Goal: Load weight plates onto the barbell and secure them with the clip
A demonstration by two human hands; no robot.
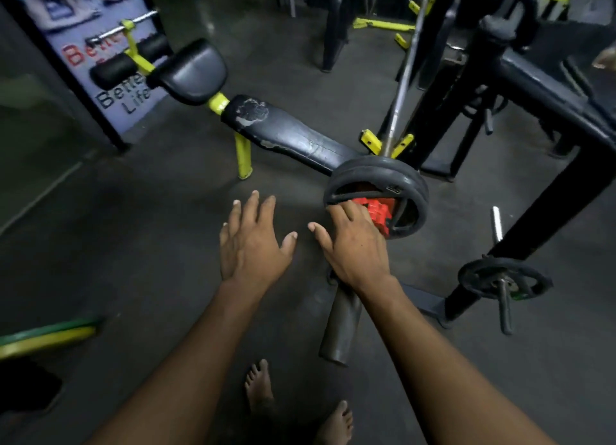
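A barbell (pixel 405 74) rests on yellow rack hooks and runs toward me. Two black weight plates (pixel 405 181) sit on its near sleeve. A red clip (pixel 380 212) sits against the outer plate on the sleeve. My right hand (pixel 353 244) lies over the clip, fingers wrapped on it. The sleeve's end (pixel 340 331) pokes out under my right wrist. My left hand (pixel 250 241) hovers to the left of the plates, fingers spread, holding nothing.
A black padded bench (pixel 293 132) with yellow legs stretches off to the left behind the plates. A black rack frame (pixel 540 87) stands on the right, with a small plate (pixel 503 277) on a peg. A green-yellow plate (pixel 43 338) lies at the left edge. My bare feet (pixel 260 388) are below.
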